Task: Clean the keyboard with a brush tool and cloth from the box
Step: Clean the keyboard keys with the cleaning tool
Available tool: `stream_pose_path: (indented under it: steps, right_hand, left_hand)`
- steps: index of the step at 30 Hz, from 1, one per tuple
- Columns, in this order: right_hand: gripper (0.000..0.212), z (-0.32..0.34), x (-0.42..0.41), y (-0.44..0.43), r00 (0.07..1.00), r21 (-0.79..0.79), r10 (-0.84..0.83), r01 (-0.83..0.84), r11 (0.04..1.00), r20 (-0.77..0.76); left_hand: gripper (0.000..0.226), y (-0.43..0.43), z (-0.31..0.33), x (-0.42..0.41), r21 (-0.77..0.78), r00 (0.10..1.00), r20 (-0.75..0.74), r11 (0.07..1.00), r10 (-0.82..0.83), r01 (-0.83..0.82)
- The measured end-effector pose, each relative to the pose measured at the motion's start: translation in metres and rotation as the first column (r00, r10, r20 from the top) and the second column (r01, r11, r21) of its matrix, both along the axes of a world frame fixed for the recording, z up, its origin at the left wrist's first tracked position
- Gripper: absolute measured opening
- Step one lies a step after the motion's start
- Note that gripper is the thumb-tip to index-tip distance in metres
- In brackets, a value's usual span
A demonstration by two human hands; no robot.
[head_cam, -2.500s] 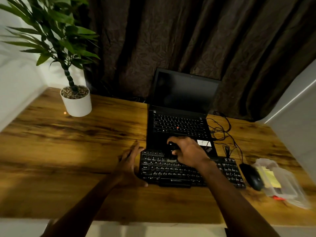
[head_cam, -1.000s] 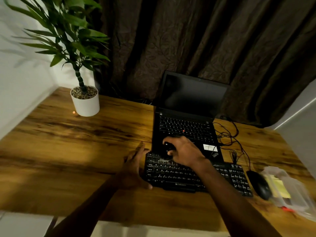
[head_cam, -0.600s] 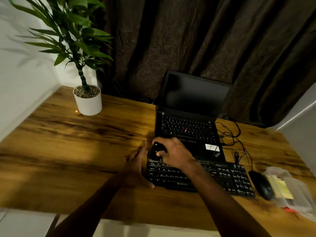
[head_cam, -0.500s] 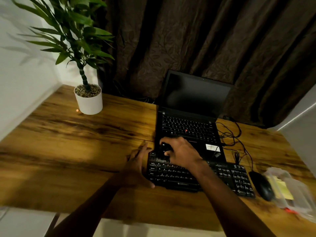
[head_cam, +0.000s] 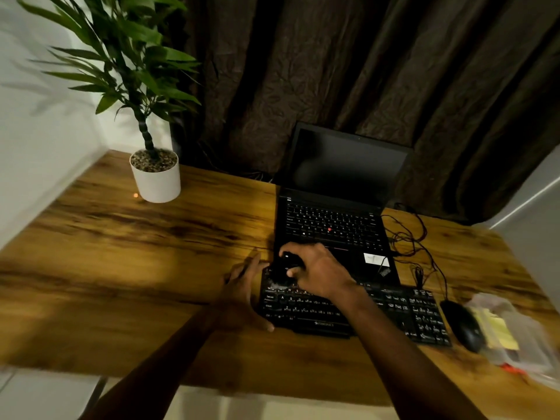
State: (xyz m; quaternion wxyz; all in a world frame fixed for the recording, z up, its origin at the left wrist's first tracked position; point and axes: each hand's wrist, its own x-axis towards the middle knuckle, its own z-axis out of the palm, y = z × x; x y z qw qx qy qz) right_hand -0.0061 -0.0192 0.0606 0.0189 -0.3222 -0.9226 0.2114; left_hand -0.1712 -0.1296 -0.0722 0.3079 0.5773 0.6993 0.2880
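Right hand (head_cam: 318, 274), fingers curled round small black brush tool (head_cam: 288, 265), has swept left along top rows of flat black plastic keyboard (head_cam: 394, 307) to far-left corner. Left hand (head_cam: 242, 292), fingers straight, braces left edge. Lower rows likely remain.

Before me lies a wood-grain desk (head_cam: 121, 268) in dim, warm light. At its far edge hangs a crinkled dark brown curtain (head_cam: 333, 71). A white wall (head_cam: 36, 131) stands left, a pale wall (head_cam: 539, 213) right, pale floor (head_cam: 45, 395) nearest me.
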Motion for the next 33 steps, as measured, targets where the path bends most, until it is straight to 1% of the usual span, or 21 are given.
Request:
stream_pose_path:
  steps: [3,4,8,10,12,15,18,20,23,26,28,33]
  right_hand:
    - [0.043,0.009,0.008,0.004,0.997,0.051,-0.017,0.014,0.999,0.069]
    - [0.043,0.011,0.007,0.001,0.998,0.064,-0.013,0.008,0.998,0.069]
    - [0.042,0.004,-0.009,-0.014,0.999,0.012,0.037,-0.036,0.999,-0.024]
    - [0.042,-0.003,-0.014,-0.017,0.998,-0.017,0.036,-0.037,0.999,-0.050]
    - [0.043,-0.006,-0.012,-0.016,0.997,-0.054,0.018,-0.023,0.998,-0.080]
    - [0.044,-0.005,0.002,-0.008,0.999,-0.024,0.006,-0.007,1.000,-0.043]
    - [0.049,-0.003,0.016,-0.002,0.999,0.057,-0.022,0.020,0.998,0.036]
    - [0.050,-0.003,0.015,-0.002,0.998,0.085,-0.022,0.016,0.996,0.066]
    - [0.045,-0.007,0.001,-0.011,1.000,0.038,0.004,-0.004,0.999,0.002]
    - [0.044,-0.012,-0.012,-0.022,0.995,-0.047,0.023,-0.028,0.998,-0.095]
    - [0.044,-0.014,-0.013,-0.022,0.994,-0.049,0.034,-0.040,0.998,-0.108]
    - [0.043,-0.003,0.008,-0.009,1.000,0.063,0.028,-0.028,0.998,0.004]
  left_hand:
    - [0.156,0.000,0.001,-0.001,-0.001,1.000,-0.012,1.000,0.005,-0.005]
    - [0.156,0.000,0.001,0.000,-0.002,1.000,-0.012,1.000,0.008,-0.008]
    - [0.161,0.000,0.000,0.001,-0.030,1.000,0.001,0.999,0.022,-0.022]
    - [0.165,0.000,-0.001,0.002,-0.068,0.998,0.019,0.996,0.060,-0.059]
    - [0.168,0.000,-0.001,0.001,-0.074,0.997,0.043,0.995,0.069,-0.066]
    - [0.165,-0.001,0.003,0.002,-0.038,1.000,0.012,0.999,0.004,-0.004]
    - [0.155,-0.001,0.004,0.002,-0.056,0.998,0.048,0.998,0.037,-0.034]
    - [0.155,0.001,0.001,0.000,-0.063,0.998,0.028,0.997,0.047,-0.046]
    - [0.161,0.001,-0.001,0.000,-0.062,1.000,0.015,0.998,0.023,-0.022]
    - [0.158,0.001,-0.002,0.002,-0.062,0.999,0.009,0.997,0.044,-0.043]
    - [0.157,0.001,-0.001,0.002,-0.075,0.999,-0.003,0.996,0.049,-0.049]
    - [0.157,0.000,-0.001,-0.001,-0.031,1.000,-0.004,0.999,0.012,-0.012]
